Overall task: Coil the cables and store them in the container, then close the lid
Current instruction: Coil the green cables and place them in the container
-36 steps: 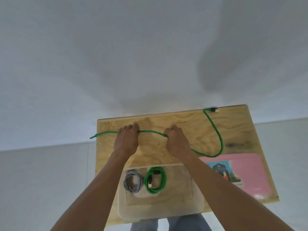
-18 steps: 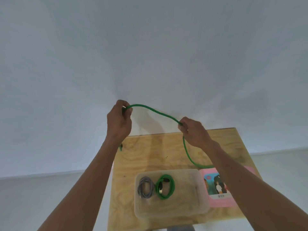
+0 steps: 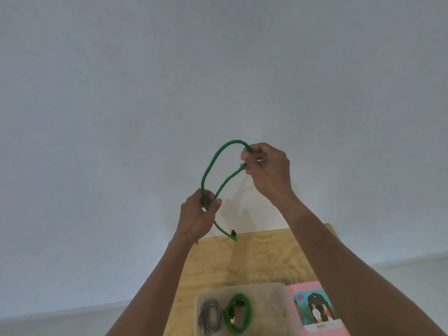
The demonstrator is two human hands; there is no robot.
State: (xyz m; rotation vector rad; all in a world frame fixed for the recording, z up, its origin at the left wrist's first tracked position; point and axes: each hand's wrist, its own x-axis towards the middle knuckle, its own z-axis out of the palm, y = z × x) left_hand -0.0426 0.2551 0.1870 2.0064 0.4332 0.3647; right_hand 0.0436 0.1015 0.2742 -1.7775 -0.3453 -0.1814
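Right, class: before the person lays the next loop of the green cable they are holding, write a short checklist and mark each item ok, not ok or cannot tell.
1. Left hand grips the green cable: ok.
2. Right hand pinches the cable: ok.
3. First loop formed between the hands: ok.
4. Cable's free end clear of tangles: cannot tell.
5. Container open with room beside the coiled green cable and grey cable: ok.
6. Pink lid within reach: ok.

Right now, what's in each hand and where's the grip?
Both hold the same green cable, lifted above the table. The left hand pinches the bottom of the loop, where the strands meet. The right hand grips the loop's top.
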